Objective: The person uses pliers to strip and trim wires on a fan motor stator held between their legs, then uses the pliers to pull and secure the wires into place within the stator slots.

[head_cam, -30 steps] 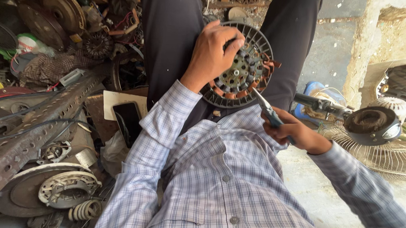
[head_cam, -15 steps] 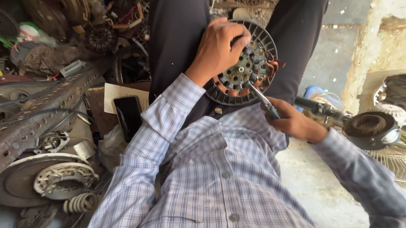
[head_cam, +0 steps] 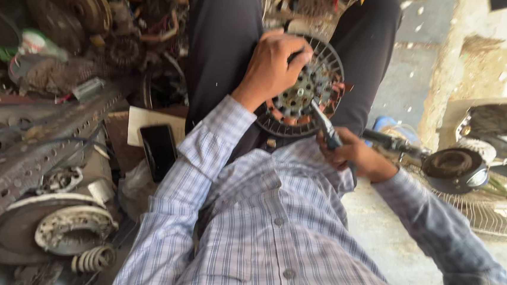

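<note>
A round, dark fan motor housing (head_cam: 323, 85) with copper windings rests on my lap between my legs. My left hand (head_cam: 273, 66) grips its upper left rim and holds it tilted. My right hand (head_cam: 353, 155) is closed around a pair of blue-handled pliers (head_cam: 325, 125). The pliers' jaws touch the lower part of the motor, near the windings.
A black phone (head_cam: 159, 149) lies on a white sheet to the left. Scrap metal, perforated angle bars (head_cam: 32, 157), old motor parts and a coil spring (head_cam: 93, 259) crowd the left side. A fan motor on a wire grille (head_cam: 456, 171) sits at the right on the concrete floor.
The view has shifted slightly. My right hand has moved the pliers up to the motor's lower edge, and my left hand keeps its grip on the rim.
</note>
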